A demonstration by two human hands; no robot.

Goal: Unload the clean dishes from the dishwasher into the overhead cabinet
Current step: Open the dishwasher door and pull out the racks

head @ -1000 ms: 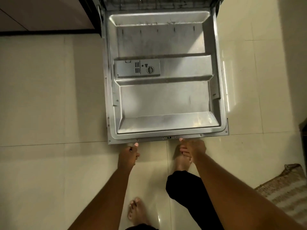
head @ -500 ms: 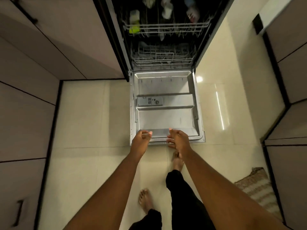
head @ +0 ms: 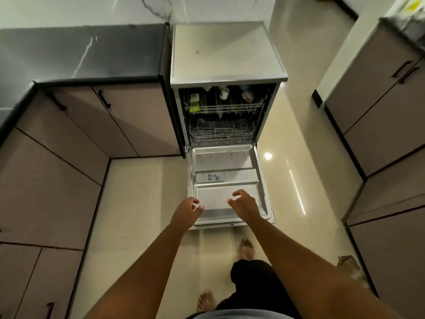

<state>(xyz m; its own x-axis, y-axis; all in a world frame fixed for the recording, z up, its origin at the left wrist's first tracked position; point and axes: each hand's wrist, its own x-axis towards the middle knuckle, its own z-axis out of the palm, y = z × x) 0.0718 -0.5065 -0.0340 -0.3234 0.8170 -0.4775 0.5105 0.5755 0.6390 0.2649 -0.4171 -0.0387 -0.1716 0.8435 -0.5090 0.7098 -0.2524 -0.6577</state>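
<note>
The dishwasher (head: 226, 54) stands with its steel door (head: 224, 157) folded flat down over the floor. Its upper rack (head: 224, 108) holds a few cups and a yellow-green item at the left. The lower rack (head: 222, 132) looks bare from here. My left hand (head: 186, 212) hovers above the door's front left corner, fingers loosely curled, holding nothing. My right hand (head: 243, 203) hovers over the door's front part, fingers spread and bent, also holding nothing. No overhead cabinet is in view.
A dark countertop (head: 80, 54) over beige cabinets (head: 69, 146) runs along the left. More beige cabinets (head: 391, 134) line the right. A woven mat (head: 351, 268) lies on the tiled floor at the right. My bare feet stand just before the door's edge.
I have straightened up and the view has lifted, showing the whole dishwasher and counter. Both hands left the door's front edge and now float above the door.
</note>
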